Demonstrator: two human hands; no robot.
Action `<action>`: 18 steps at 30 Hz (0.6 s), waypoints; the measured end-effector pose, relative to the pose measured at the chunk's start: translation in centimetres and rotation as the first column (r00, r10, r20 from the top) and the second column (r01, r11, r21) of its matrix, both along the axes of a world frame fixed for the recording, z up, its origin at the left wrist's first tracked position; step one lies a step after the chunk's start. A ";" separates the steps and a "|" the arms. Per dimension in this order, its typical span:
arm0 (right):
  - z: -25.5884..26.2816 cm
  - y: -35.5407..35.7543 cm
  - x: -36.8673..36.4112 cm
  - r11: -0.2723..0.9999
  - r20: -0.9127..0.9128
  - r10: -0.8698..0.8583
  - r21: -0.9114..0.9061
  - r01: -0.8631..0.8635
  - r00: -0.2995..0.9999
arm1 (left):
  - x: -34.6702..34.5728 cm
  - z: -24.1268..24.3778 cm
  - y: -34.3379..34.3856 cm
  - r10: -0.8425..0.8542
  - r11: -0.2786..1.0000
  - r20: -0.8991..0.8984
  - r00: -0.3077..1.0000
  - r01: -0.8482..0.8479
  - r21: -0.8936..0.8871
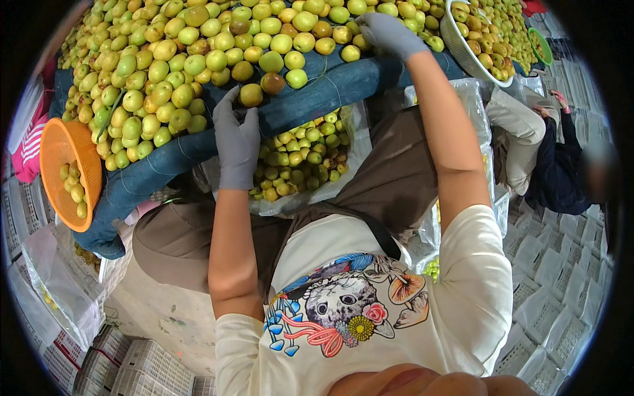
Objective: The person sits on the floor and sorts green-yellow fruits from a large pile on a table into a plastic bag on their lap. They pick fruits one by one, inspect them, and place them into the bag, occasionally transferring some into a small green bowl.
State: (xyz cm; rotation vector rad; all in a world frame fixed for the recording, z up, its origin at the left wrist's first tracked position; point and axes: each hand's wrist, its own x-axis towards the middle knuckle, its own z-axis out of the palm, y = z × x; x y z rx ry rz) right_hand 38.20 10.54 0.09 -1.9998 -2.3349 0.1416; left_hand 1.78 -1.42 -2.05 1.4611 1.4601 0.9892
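A heap of yellow-green jujube-like fruits (168,49) covers a dark blue cloth-covered table (317,96) with a padded edge. My left hand (237,141), in a grey glove, is over that edge with thumb and fingers apart. Just beyond its fingertips lies a brownish fruit (250,95); whether they touch is unclear. My right hand (394,34), gloved alike, reaches into the heap at the upper right. Its fingertips are beside several fruits, and its grip is partly hidden. Below the edge, between my knees, more fruits (302,158) fill a container with a clear plastic liner (364,143).
An orange plastic basket (52,163) with several fruits hangs at the table's left corner. A white basket (453,37) of browner fruits is at the right. Another person (554,158) sits at the right. Lined crates (550,302) cover the floor there; stacked crates (148,369) are lower left.
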 end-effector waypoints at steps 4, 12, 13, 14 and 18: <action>-2.9 1.5 -2.1 0.981 0.024 -0.177 -0.074 0.179 0.984 | 0.3 0.1 0.0 0.009 1.000 0.026 1.000 -0.008 -0.011; 0.3 -0.2 -5.8 0.964 -0.609 -0.070 -0.244 -0.102 0.790 | 0.2 -0.5 -0.2 0.039 0.990 -0.087 0.995 -0.027 0.141; -0.2 0.0 -5.6 0.975 -0.720 -0.025 -0.172 -0.143 0.694 | 0.3 -0.4 -0.2 0.038 0.994 -0.058 0.998 -0.032 0.100; 0.0 0.2 -6.0 0.974 -0.761 -0.047 -0.180 -0.141 0.647 | 0.3 0.1 -0.2 0.045 0.997 -0.034 0.998 -0.043 0.059; 1.1 1.8 -7.8 0.990 -0.616 0.140 0.085 -0.111 0.775 | 0.3 0.0 -0.2 0.060 0.992 -0.103 0.993 -0.049 0.114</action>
